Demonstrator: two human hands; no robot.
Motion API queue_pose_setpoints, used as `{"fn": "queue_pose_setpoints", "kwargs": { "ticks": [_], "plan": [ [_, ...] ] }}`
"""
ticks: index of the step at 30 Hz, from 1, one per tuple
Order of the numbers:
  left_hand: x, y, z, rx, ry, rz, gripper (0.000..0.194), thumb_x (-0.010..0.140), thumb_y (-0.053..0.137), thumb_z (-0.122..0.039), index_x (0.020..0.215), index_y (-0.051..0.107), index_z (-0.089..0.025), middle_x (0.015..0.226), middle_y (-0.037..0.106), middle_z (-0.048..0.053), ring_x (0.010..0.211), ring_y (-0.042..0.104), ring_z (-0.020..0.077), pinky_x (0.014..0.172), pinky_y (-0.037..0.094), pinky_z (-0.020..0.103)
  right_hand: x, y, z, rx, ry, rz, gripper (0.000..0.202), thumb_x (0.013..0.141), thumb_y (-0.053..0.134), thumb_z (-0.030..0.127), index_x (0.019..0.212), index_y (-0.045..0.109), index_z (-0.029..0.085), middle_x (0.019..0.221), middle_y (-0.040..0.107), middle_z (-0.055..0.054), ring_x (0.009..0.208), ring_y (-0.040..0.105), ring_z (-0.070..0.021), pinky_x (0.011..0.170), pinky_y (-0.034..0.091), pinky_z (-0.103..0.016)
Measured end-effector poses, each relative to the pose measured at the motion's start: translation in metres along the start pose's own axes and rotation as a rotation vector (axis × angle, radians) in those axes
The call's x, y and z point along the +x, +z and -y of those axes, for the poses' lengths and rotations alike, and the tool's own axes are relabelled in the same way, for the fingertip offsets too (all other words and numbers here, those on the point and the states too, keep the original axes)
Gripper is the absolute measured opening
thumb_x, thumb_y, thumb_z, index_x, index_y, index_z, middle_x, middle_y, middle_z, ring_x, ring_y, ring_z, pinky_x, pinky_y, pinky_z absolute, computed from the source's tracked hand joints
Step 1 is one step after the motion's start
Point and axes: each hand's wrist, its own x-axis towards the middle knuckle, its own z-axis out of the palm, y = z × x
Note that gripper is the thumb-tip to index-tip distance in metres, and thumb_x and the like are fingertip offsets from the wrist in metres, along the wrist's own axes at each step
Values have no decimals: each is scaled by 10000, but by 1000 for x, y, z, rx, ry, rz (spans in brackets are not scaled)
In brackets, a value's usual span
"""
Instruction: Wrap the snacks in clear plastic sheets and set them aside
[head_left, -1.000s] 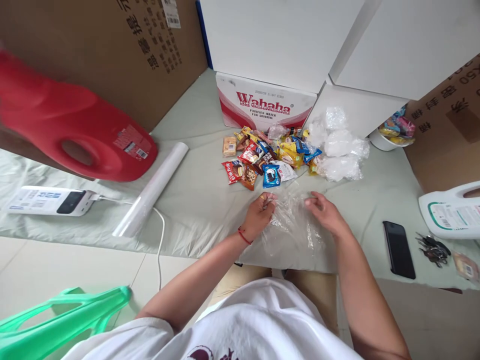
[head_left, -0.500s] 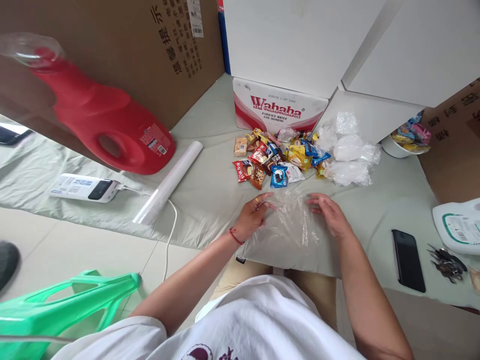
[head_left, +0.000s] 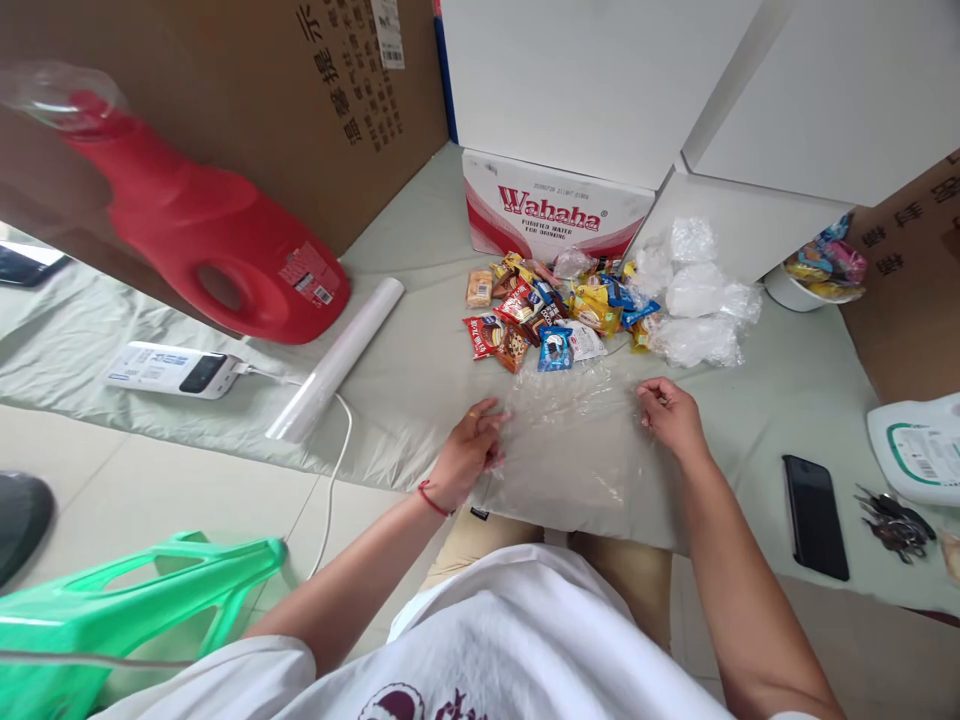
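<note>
A thin clear plastic sheet or bag point(head_left: 570, 440) lies spread between my hands on the pale green cloth. My left hand point(head_left: 474, 445) is at its left edge, thumb and fingers closed on the plastic. At the upper right edge, my right hand point(head_left: 667, 412) pinches the film. Just beyond the plastic is a heap of wrapped snacks, with a blue packet point(head_left: 556, 348) and a red packet point(head_left: 485, 334) at the front. Crumpled clear plastic bundles point(head_left: 697, 295) sit to the right of the heap.
A clear film roll point(head_left: 336, 360), a power bank point(head_left: 174, 369) and a red jug point(head_left: 225, 240) stand or lie left. Behind the snacks is a Wahaba-type carton point(head_left: 555, 208). On the right are a phone point(head_left: 816, 517), keys point(head_left: 897, 522) and a snack tub point(head_left: 810, 290).
My hands have moved apart, the left one leftward and the right one slightly rightward. The plastic between them has spread wider and flatter.
</note>
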Motion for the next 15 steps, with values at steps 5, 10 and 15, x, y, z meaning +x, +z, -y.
{"fn": "queue_pose_setpoints", "kwargs": {
  "ticks": [5,10,15],
  "plan": [
    [-23,-15,-1,609,555,-383,364,838,650,-208,1202,646,-191,1224,683,133,969,659,227,777,556,358,29,-17,4,-375,-338,-96,371,910,591,528,979,727,190,972,696,-85,763,614,-192,774,533,-369],
    [-5,10,-28,882,1044,34,291,958,437,-112,1001,707,-211,1044,750,83,1005,687,198,935,569,371,-5,-14,49,-527,-673,-360,289,1019,508,369,1110,719,193,1123,691,-143,1100,630,-278,1008,518,-477],
    [54,49,-22,1276,968,249,374,1027,412,-217,1275,685,-154,1413,674,135,1317,617,274,1122,479,481,-104,33,35,-594,-893,295,397,1054,506,333,1418,617,221,1451,624,-121,1367,553,-277,1130,498,-497]
  ]
}}
